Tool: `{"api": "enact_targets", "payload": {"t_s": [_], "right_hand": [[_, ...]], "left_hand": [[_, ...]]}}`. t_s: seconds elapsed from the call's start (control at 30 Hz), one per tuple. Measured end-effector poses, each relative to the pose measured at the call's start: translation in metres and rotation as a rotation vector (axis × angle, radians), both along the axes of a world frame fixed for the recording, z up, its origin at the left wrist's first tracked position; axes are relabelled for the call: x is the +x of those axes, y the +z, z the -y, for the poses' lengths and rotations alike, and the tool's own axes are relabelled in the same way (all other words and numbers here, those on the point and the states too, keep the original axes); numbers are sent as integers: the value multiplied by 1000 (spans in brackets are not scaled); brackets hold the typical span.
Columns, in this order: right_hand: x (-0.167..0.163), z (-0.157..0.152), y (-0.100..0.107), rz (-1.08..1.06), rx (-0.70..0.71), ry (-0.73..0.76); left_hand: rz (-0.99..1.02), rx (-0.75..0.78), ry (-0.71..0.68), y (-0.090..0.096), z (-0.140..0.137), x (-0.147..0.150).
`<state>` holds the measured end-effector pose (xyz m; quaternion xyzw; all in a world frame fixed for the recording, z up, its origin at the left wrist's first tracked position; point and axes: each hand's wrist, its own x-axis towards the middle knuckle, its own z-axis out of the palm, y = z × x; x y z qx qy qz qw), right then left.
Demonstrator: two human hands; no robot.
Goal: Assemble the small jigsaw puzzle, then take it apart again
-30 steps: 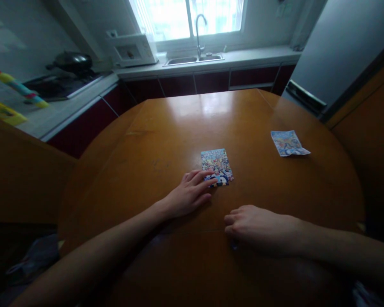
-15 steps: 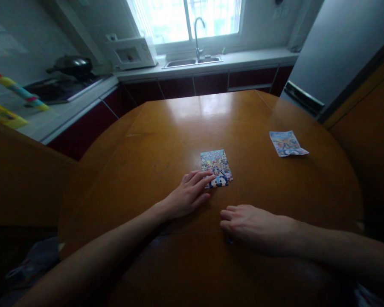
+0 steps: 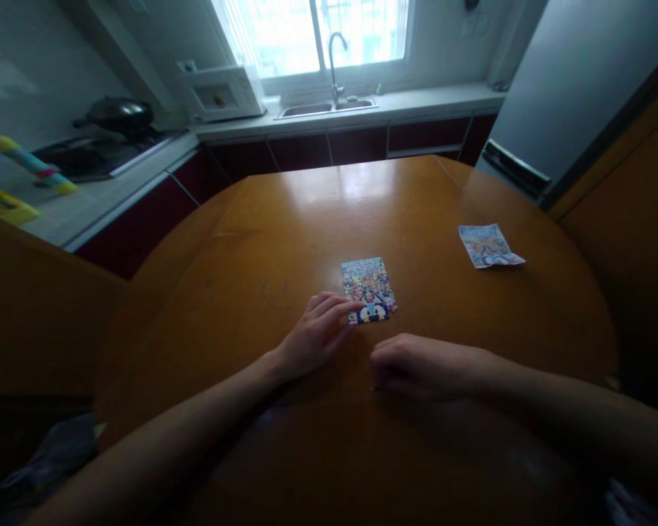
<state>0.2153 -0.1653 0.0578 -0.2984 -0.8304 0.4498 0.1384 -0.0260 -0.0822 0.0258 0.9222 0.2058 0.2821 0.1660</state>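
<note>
A small, colourful jigsaw puzzle (image 3: 368, 281) lies flat on the wooden table (image 3: 285, 241), with a blue cartoon face along its near edge and a notch at its lower right corner. My left hand (image 3: 315, 336) rests at the puzzle's lower left side, fingers stretched out and touching that edge. Just below and to the right of the puzzle, my right hand (image 3: 411, 365) is curled closed. A tiny edge of a puzzle piece (image 3: 375, 389) shows beneath its fingers; most of it is hidden.
A creased picture sheet (image 3: 489, 246) lies on the table's right side. Beyond the table are a sink (image 3: 329, 107), a microwave (image 3: 224, 93) and a wok (image 3: 115, 115) on the stove. A fridge (image 3: 570, 95) stands at the right.
My right hand has lifted slightly and turned, with the small piece now showing farther left under its fingers. My left fingers have drawn back a little towards the puzzle's left edge.
</note>
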Motion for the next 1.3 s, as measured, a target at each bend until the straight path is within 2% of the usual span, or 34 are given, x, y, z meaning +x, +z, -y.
{"api": "enact_targets", "payload": {"t_s": [0.13,0.23,0.47,0.67,0.77,0.83,0.93,1.03,1.17,1.23,1.3], "right_hand": [[4,-19,-13,-226,-91,-349],[4,-27,-22,-354,-150,-470],[-1,-28,-26,-420,-291,-445],[-4,-27,-25,-425,-312,-413],[-5,-24,-25,-391,-198,-439],[-5,-21,-25,-347,-11,-437],[-6,-19,-26,-327,279,-357],[-9,-17,-26,-326,455,-311],[-8,-18,-21,-264,601,-279],[0,-22,-17,-248,606,-258],[16,-30,-13,-215,544,-263]], "left_hand": [[76,89,-45,-1,2,0],[60,123,-58,-1,4,0],[69,139,-63,-2,4,2],[51,124,-65,0,6,3],[45,116,-48,2,7,3],[50,110,-40,3,7,4],[68,111,-38,3,7,5],[98,119,-46,3,7,5],[105,111,-58,3,7,5],[86,91,-44,2,6,4],[67,57,-10,0,5,4]]}}
